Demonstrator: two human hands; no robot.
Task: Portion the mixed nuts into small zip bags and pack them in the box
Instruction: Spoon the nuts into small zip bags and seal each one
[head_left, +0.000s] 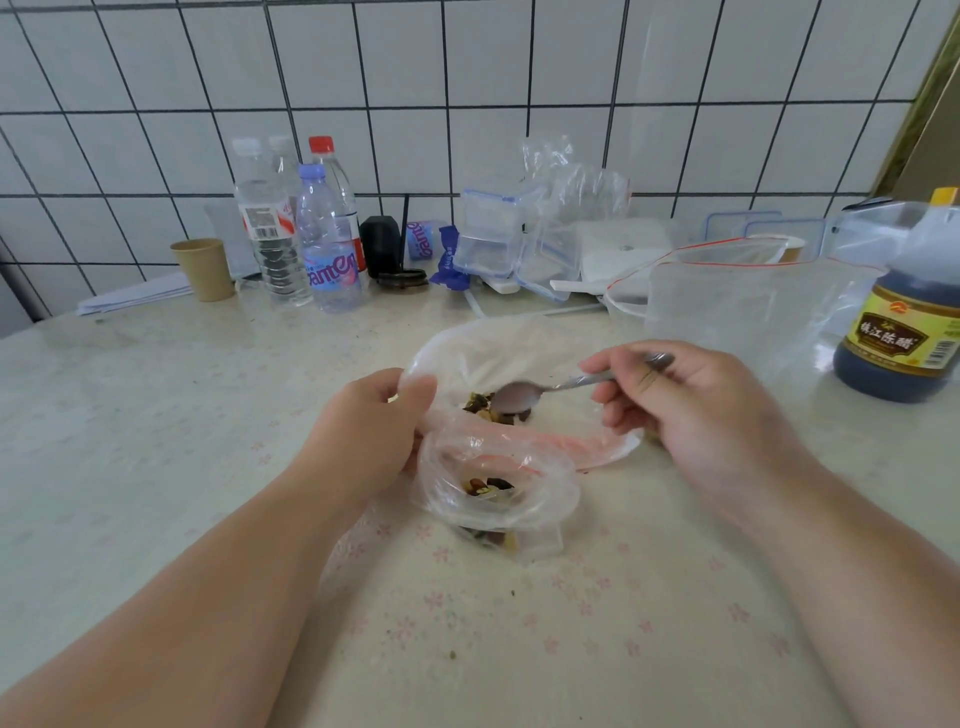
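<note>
At the tabletop (156, 415) centre, left hand (363, 431) pinches the big nut bag (493, 343) rim; right hand (691, 410) grips a spoon (524, 396) over the nuts (480, 405). Small zip bag (498, 488) sits just nearer, open.

A glossy metal spoon (519, 397) over thin, crinkled clear plastic bags (498, 467); clear ribbed plastic water bottles (327, 234); a matt brown paper cup (203, 269); glossy white wall tiles (467, 62); a smooth, faintly shiny floral table covering (156, 415); clear hard plastic boxes (493, 234)
</note>
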